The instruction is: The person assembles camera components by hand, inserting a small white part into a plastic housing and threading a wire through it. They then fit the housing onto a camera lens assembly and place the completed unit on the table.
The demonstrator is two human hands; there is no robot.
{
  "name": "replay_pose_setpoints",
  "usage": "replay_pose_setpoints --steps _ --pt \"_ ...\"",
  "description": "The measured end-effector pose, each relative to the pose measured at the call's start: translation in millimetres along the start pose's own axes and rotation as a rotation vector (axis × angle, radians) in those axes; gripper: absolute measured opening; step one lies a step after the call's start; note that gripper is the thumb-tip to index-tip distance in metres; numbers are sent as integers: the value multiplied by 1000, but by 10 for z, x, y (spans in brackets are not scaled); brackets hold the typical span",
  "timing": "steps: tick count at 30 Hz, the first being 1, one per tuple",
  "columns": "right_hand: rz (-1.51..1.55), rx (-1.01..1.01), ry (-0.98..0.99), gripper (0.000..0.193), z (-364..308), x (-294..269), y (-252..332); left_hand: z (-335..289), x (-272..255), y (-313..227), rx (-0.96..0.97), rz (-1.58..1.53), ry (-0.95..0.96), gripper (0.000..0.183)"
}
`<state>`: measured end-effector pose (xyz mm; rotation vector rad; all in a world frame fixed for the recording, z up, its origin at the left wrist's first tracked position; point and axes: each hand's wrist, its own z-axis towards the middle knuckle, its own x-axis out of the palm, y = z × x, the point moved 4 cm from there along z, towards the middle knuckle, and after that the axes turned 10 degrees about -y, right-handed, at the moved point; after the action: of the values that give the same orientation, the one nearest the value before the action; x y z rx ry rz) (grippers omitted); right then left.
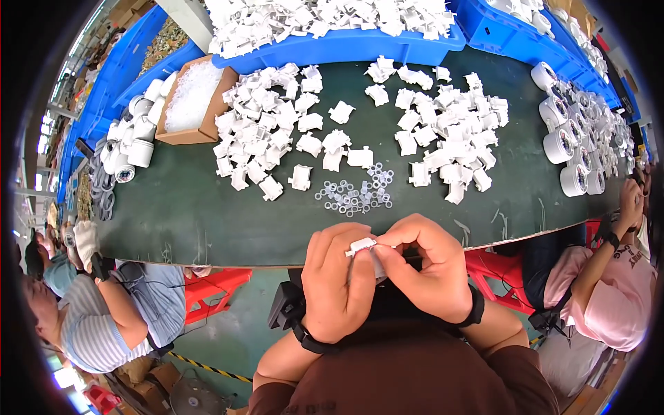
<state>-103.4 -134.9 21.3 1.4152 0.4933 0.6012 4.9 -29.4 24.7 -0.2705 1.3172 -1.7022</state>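
Observation:
Close in front of my body, just off the table's near edge, my left hand (332, 287) grips a small white plastic part (360, 246) between thumb and fingers. The thumb and forefinger of my right hand (434, 273) are pinched together at the right end of that part. Whatever lies between those fingertips is too small to make out. Straight ahead of my hands lies a scatter of small translucent rings (354, 200). Beyond them are two heaps of similar white plastic parts, a left heap (256, 128) and a right heap (453, 135).
A blue bin (346, 50) full of white parts stands at the back of the dark green table (187, 207). A cardboard box (188, 135) holds clear pieces. White cylindrical housings (574, 178) stand at right, others (140, 152) at left. People sit on both sides.

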Motion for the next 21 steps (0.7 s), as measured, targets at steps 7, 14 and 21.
replay_pose_setpoints --steps 7,14,21 --pt "-223 -220 65 21 28 -142 189 15 -28 -7 40 6 26 13" --pt "-1020 -525 -1 34 294 -765 315 17 -46 45 6 -26 29 10" --pt "-1068 -608 197 45 430 -785 204 24 -40 29 -8 -37 22 10"
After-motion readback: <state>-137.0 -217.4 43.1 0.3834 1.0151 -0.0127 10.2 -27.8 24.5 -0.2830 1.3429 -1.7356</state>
